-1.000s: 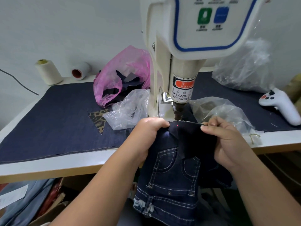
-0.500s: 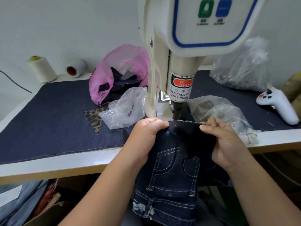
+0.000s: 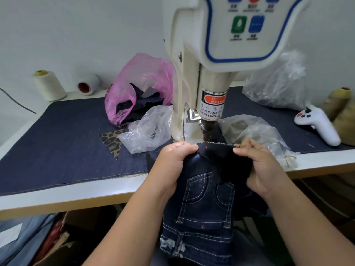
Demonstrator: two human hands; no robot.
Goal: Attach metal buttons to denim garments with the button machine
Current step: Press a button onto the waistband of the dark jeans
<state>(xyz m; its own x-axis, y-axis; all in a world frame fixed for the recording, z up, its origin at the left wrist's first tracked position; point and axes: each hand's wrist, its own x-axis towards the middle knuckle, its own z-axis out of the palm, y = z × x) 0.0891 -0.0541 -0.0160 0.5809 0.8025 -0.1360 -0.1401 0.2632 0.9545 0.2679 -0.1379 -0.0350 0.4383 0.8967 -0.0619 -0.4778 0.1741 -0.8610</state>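
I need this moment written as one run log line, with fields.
step: positioning | left hand: grips denim garment | right hand: pinches garment edge | red dot: on fabric, below machine head

Soft, even indoor light fills the scene, with no hard shadows on the desk (image 3: 57, 196). The space under it lies dim. A small red light dot (image 3: 206, 147) glows on the dark denim garment (image 3: 207, 198). The clear plastic bags (image 3: 148, 129) show pale glare. The wide lens bends the edges, and the machine's control panel (image 3: 247, 25) looks slightly soft.
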